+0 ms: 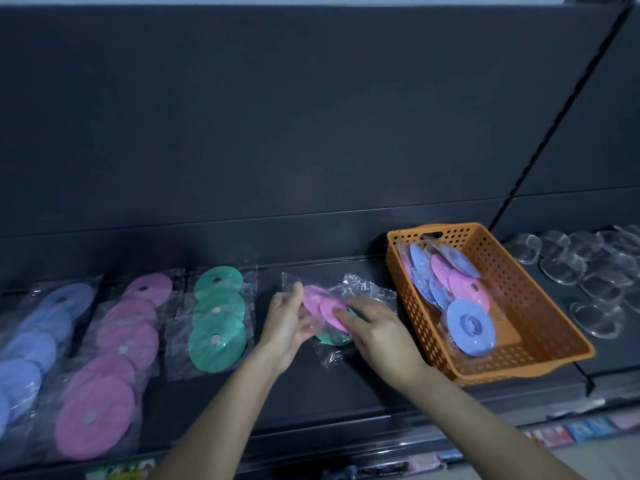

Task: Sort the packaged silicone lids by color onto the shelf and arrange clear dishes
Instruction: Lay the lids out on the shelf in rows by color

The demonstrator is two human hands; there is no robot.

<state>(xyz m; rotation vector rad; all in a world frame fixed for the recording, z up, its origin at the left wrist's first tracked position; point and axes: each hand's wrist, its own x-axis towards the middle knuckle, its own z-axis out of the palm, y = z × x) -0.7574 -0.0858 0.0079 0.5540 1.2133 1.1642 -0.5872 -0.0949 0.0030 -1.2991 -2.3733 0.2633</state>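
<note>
The dark shelf (346, 386) carries rows of packaged blue lids (31, 344), pink lids (110, 368) and green lids (218, 320), an orange basket (526, 289), and clear dishes (588, 271) at the right.

Left hand (287, 327) and right hand (377, 337) close together, forearms outstretched.

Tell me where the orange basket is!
In the head view, the orange basket sits on the shelf at the right, between the right hand and the clear dishes.

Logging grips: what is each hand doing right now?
Left hand: holds the pink lid pack.
Right hand: grips the same pack, green pack beneath.
</note>
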